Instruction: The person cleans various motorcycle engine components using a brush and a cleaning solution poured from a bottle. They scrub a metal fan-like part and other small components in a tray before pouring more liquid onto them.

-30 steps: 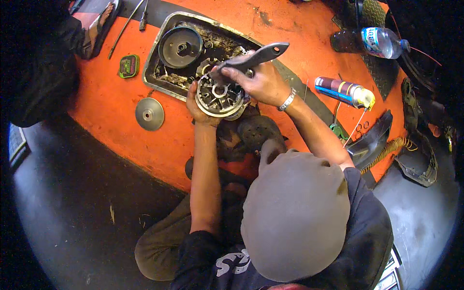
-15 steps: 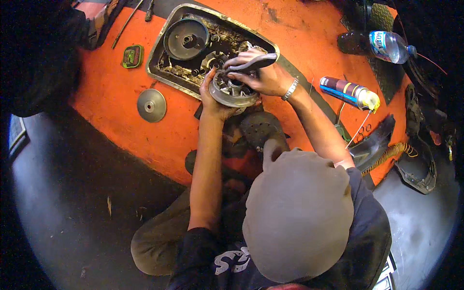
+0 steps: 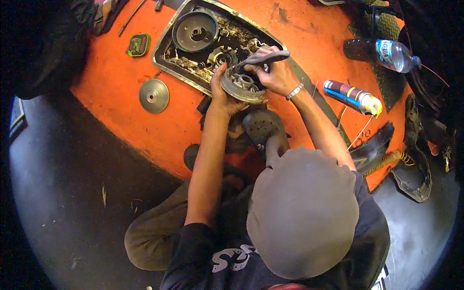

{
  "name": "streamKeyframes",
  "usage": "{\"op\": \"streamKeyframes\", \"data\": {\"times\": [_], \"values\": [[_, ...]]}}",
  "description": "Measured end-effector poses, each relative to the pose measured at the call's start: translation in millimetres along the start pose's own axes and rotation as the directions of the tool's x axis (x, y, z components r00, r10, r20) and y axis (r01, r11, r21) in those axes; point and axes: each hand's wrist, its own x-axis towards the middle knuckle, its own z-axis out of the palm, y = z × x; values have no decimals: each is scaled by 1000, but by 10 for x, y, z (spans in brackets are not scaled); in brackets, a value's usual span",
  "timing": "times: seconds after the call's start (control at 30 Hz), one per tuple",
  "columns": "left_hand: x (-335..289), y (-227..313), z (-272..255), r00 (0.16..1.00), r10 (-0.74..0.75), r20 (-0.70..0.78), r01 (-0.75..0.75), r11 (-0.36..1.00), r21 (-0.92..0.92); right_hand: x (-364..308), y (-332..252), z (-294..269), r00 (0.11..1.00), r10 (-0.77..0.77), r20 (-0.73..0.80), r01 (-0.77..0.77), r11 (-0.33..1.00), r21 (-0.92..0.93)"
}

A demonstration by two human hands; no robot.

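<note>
My left hand (image 3: 223, 96) grips the lower left side of a round metal clutch assembly (image 3: 246, 92), held tilted with its inner parts facing up. In my right hand (image 3: 280, 77) is a brush (image 3: 271, 58) with a dark, flat handle. Its working end points into the clutch assembly, and my fingers and the part's rim hide the bristles. Just beyond lies a metal tray (image 3: 167, 72) with dirty residue in it. A dark round clutch drum (image 3: 186, 36) and a smaller metal part (image 3: 221, 57) rest inside the tray.
On the orange mat (image 3: 123, 116) lie a metal pulley disc (image 3: 154, 95), a small green-edged box (image 3: 139, 45) and a spray can (image 3: 345, 94) with a thin straw. Farther right is a water bottle (image 3: 396, 55). A coiled hose (image 3: 386, 162) and black plastic panels (image 3: 415, 179) sit at right.
The view has shifted slightly. The brush has moved a little within the clutch assembly, and its handle now points more to the right. Both hands keep their hold.
</note>
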Motion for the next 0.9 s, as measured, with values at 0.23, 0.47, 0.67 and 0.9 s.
{"op": "streamKeyframes", "data": {"times": [0.23, 0.47, 0.67, 0.9], "values": [[35, -19, -64, 997, -77, -12, 76, 996, -49, -10, 21, 76, 997, 76, 7, -76, 997, 7], [-8, -13, -30, 999, -30, -16, 30, 999, -16, -1, 85, 121, 991, 51, -125, -42, 996, 74], [-18, 34, -23, 986, 148, -74, -145, 988, 50, 11, 411, 70, 879, 453, -149, -406, 875, 264], [-34, 168, -29, 942, 312, 123, -295, 945, -142, -68, 496, 328, 978, 109, -178, -139, 976, -167]]}}
